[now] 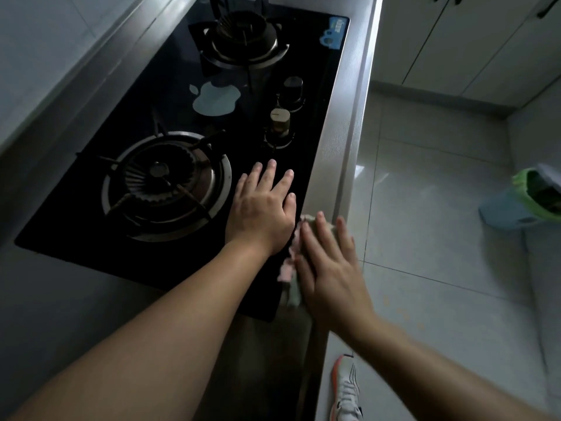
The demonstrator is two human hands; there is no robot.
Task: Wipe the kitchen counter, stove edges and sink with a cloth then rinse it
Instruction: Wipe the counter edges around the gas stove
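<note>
A black glass stove (170, 95) with two burners is set into the steel counter (343, 141). My left hand (262, 208) lies flat with straight fingers on the glass, right of the near burner (165, 183). My right hand (329, 265) presses flat on a pale pink and green cloth (290, 268) at the stove's front right edge, where glass meets counter. Most of the cloth is hidden under that hand. The sink is not in view.
Two control knobs (280, 120) stand beyond my left hand, and the far burner (246, 41) sits further back. To the right the counter drops to a tiled floor with a blue and green bin (528, 202). A white shoe (346, 390) shows below.
</note>
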